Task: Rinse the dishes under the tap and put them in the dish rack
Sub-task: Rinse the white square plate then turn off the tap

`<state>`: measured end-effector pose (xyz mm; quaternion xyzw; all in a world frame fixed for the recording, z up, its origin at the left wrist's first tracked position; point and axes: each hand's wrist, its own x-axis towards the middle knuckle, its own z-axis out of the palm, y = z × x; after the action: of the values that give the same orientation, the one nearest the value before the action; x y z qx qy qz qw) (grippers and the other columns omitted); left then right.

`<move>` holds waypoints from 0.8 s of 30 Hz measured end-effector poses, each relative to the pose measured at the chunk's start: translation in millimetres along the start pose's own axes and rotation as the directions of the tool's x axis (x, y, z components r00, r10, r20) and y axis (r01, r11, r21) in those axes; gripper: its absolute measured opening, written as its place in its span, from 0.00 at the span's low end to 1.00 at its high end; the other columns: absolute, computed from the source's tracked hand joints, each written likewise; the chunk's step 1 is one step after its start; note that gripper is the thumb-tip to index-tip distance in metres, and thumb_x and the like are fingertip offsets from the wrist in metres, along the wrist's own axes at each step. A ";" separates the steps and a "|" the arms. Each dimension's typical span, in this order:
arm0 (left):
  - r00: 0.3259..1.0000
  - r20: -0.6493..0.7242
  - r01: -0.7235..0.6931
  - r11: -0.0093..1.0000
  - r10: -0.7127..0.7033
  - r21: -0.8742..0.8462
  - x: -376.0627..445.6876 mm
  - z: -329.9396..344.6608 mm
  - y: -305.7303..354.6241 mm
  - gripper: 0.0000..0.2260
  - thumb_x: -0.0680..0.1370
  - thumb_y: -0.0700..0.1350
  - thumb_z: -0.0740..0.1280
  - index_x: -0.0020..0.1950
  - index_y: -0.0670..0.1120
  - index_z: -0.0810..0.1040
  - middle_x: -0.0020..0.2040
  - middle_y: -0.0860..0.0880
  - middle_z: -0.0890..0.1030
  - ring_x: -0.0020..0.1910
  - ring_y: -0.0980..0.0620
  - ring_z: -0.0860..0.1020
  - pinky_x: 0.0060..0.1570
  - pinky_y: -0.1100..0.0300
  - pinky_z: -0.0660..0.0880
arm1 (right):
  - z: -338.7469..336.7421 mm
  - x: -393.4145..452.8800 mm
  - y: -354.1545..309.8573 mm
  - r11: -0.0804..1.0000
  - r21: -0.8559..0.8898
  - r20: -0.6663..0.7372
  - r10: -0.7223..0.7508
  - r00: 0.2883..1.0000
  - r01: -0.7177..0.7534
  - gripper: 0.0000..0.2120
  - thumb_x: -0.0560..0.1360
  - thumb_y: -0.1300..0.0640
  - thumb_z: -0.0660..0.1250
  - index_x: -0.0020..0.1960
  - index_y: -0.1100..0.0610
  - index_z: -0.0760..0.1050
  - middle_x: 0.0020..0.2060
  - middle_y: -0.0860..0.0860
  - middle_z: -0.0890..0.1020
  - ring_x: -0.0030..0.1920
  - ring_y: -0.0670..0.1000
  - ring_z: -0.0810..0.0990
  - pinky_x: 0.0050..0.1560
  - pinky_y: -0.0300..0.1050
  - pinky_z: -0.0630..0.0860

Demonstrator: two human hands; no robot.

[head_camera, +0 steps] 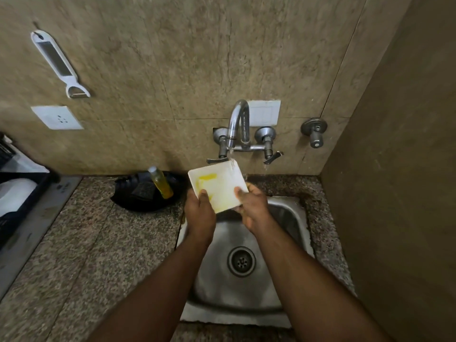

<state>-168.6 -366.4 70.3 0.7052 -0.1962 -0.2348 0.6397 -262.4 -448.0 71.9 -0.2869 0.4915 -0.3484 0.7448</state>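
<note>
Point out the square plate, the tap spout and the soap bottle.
square plate [219, 186]: head view, on its white face, between the yellow smears.
tap spout [237, 119]: head view, on the curved chrome neck.
soap bottle [161, 183]: head view, on its yellow body.

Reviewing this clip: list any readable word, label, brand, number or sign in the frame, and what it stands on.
None can be read.
Yellow bottle in the black tray: no label shows.
Metal strip beside the dish rack: dark marks, too blurred to read.
White square plate, tap, wall socket, hanging peeler: no text.
</note>
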 end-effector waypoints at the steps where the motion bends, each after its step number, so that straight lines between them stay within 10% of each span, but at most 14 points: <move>1: 1.000 -0.018 -0.007 1.000 0.006 -0.011 1.6 0.0 2.3 0.10 0.86 0.43 0.60 0.64 0.41 0.74 0.56 0.41 0.83 0.50 0.46 0.84 0.46 0.53 0.82 | -1.4 1.0 1.7 0.996 0.082 0.065 0.020 0.998 -0.025 0.14 0.80 0.68 0.63 0.64 0.60 0.75 0.56 0.58 0.84 0.56 0.60 0.84 0.49 0.54 0.84; 5: 0.998 0.056 0.012 1.000 -0.012 0.015 -1.4 -0.8 5.6 0.10 0.84 0.40 0.62 0.64 0.44 0.74 0.55 0.44 0.83 0.50 0.47 0.84 0.46 0.52 0.83 | 0.5 0.8 17.1 0.997 0.077 -0.100 0.022 0.995 -0.015 0.09 0.82 0.65 0.63 0.61 0.58 0.76 0.52 0.58 0.84 0.50 0.58 0.85 0.41 0.49 0.84; 8: 0.947 0.194 0.278 0.955 -0.254 -0.104 -3.2 -1.6 7.4 0.16 0.77 0.35 0.67 0.64 0.45 0.79 0.55 0.42 0.85 0.51 0.43 0.85 0.45 0.48 0.84 | -6.7 8.1 19.5 0.981 -0.187 -0.287 -0.101 0.952 0.048 0.07 0.79 0.51 0.69 0.49 0.54 0.80 0.44 0.57 0.86 0.40 0.58 0.86 0.35 0.53 0.84; 13: 0.658 0.494 0.691 0.717 -0.569 -0.095 11.0 -26.0 30.7 0.28 0.79 0.67 0.60 0.58 0.45 0.84 0.54 0.40 0.87 0.51 0.38 0.84 0.45 0.45 0.81 | -31.1 6.0 0.1 0.905 -0.418 -0.077 -0.128 0.989 0.084 0.08 0.81 0.54 0.67 0.55 0.56 0.82 0.45 0.56 0.86 0.38 0.54 0.82 0.34 0.46 0.78; 16: 0.586 0.538 0.714 0.700 -0.606 0.012 18.4 -34.3 23.8 0.28 0.80 0.66 0.59 0.59 0.44 0.83 0.53 0.39 0.86 0.50 0.38 0.85 0.47 0.42 0.82 | -36.9 4.8 -5.0 0.891 -0.444 -0.002 -0.112 0.994 0.099 0.09 0.82 0.61 0.64 0.58 0.57 0.82 0.53 0.59 0.86 0.41 0.53 0.82 0.41 0.47 0.79; 20: 0.732 0.425 0.589 0.808 -0.532 -0.001 4.9 -15.4 12.8 0.10 0.86 0.44 0.59 0.60 0.41 0.77 0.51 0.39 0.84 0.48 0.38 0.83 0.44 0.39 0.82 | -32.5 1.1 13.2 0.964 -0.264 -0.064 -0.023 0.998 0.006 0.26 0.78 0.70 0.61 0.72 0.49 0.69 0.59 0.57 0.81 0.47 0.58 0.84 0.47 0.55 0.82; 24: 0.945 0.225 0.202 0.964 -0.238 0.171 -4.2 -9.2 -4.4 0.12 0.86 0.42 0.58 0.57 0.39 0.79 0.53 0.40 0.85 0.45 0.45 0.85 0.40 0.54 0.83 | -24.3 -14.7 49.4 0.927 -0.365 -0.084 -0.119 0.989 0.080 0.19 0.78 0.64 0.63 0.67 0.52 0.74 0.56 0.54 0.84 0.53 0.55 0.84 0.57 0.57 0.81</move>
<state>-166.7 -356.0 66.9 0.7332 -0.2098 -0.3747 0.5273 -277.4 -409.0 33.0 -0.4248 0.5701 -0.3041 0.6341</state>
